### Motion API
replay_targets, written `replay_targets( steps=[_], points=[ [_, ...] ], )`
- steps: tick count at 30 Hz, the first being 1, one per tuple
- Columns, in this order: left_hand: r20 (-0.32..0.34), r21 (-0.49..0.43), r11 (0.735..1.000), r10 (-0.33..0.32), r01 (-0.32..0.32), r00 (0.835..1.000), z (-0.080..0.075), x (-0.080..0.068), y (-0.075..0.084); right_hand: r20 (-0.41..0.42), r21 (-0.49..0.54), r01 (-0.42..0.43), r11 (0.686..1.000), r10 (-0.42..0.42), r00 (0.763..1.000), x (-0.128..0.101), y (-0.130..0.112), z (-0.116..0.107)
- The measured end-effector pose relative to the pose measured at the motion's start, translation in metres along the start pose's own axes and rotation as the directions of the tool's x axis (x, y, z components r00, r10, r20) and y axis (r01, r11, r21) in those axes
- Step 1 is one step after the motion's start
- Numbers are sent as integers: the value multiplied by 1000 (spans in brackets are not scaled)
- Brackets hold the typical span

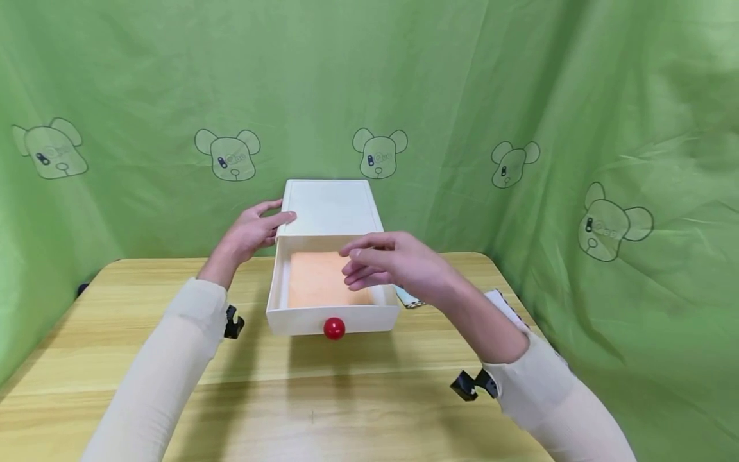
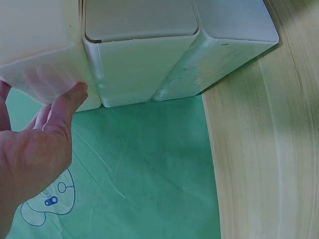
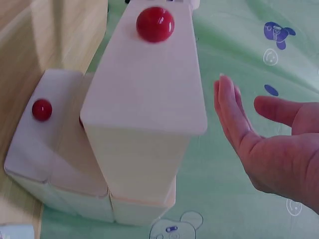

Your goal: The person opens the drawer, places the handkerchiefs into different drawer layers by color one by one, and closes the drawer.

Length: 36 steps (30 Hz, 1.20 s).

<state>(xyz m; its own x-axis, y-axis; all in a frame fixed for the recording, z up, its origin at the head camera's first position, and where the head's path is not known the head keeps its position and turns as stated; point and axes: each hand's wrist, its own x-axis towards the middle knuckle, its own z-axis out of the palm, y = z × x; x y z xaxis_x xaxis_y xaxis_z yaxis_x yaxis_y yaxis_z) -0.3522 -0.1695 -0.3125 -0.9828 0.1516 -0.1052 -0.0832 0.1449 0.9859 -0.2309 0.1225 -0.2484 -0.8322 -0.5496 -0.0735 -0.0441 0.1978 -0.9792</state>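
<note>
Relaxed right hand [image 1: 398, 266] above open drawer [image 1: 331, 301], flat left hand [image 1: 254, 232] against its cabinet [image 1: 329, 205].

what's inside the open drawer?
An orange sheet or pad lies flat on the bottom of the drawer. The right hand hovers over it and hides the right part; nothing else shows.

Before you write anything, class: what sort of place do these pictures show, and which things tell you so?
Probably a staged recording set, not a home: a green cloth backdrop printed with cartoon bears hangs behind a light wooden table, which carries a cream box with an open red-knobbed drawer between two hands.
</note>
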Motion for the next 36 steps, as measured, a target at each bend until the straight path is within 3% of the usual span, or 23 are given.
replay_targets(
  steps=[7,14,22,27,36],
  points=[
    [0,-7,1000,2,-2,1000,-1,0,0,149,21,-33,999,30,988,-9,3,14],
    [0,-11,1000,8,-8,1000,0,1,-1,266,69,-87,994,66,962,-16,15,23],
    [-2,-16,1000,6,-6,1000,-1,1,-1,375,19,-114,993,98,922,-18,29,24],
    [-7,-8,1000,5,-5,1000,0,1,-1,424,8,-166,986,147,894,-20,40,22],
    [-14,-12,1000,-7,7,1000,-1,3,-2,469,24,-210,977,175,866,-23,51,22]
  ],
)
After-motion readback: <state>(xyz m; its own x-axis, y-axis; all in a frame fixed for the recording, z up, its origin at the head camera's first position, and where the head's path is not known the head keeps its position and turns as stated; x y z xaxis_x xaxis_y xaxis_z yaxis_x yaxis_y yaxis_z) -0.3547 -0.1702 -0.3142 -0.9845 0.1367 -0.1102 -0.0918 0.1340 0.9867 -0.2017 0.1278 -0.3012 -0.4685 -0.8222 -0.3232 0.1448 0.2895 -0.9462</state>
